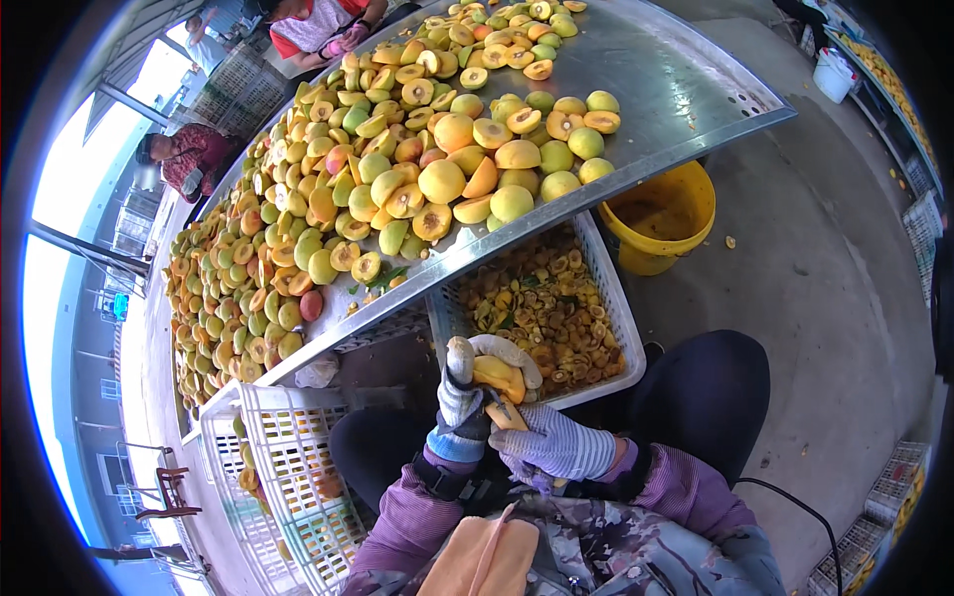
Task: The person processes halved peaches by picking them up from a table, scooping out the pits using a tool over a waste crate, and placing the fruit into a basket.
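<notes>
My left hand point(459, 402), in a pale work glove, is closed around a piece of yellow peach-like fruit point(500, 377), held above my lap. My right hand point(556, 444), in a purple-and-white striped glove, grips a wooden-handled tool point(508, 414) whose working end meets the fruit; its tip is hidden, so I cannot tell its exact kind. Just beyond my hands, a white plastic crate point(630, 343) holds many cut fruit scraps and stones. Above it, a metal table point(686, 99) carries a large heap of halved and whole yellow-green fruit point(397, 179).
A yellow bucket point(661, 260) with brown residue stands right of the crate. At my left is a white lattice basket point(303, 467) with some fruit inside. Two people point(194, 159) point(318, 30) sit across the table. A white bucket point(833, 75) stands far right. A black cable point(795, 497) runs beside my right knee.
</notes>
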The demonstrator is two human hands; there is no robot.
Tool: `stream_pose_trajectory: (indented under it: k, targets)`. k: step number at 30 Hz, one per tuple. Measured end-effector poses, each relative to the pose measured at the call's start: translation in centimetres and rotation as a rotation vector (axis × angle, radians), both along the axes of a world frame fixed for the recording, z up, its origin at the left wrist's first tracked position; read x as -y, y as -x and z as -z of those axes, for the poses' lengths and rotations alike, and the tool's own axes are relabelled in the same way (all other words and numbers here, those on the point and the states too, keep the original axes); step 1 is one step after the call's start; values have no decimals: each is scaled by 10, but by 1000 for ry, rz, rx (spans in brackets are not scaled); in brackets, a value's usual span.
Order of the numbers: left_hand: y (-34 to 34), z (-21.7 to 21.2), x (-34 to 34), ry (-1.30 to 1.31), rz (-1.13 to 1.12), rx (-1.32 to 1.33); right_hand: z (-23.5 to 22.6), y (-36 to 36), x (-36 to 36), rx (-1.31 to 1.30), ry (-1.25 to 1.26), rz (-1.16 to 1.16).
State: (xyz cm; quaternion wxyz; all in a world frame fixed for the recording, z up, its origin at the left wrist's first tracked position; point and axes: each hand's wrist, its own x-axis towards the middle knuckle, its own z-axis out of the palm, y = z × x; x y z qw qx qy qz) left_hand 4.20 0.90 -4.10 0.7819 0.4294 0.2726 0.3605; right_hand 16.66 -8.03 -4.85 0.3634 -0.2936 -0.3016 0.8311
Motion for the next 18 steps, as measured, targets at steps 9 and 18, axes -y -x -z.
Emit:
stream_pose_trajectory:
  k: [9, 18]
  targets:
    - [17, -5, -23, 352, -377, 281, 41, -11, -21, -462, 740, 322]
    - [198, -78, 5, -852, -1244, -883, 63, -6, -5, 334, 350, 352]
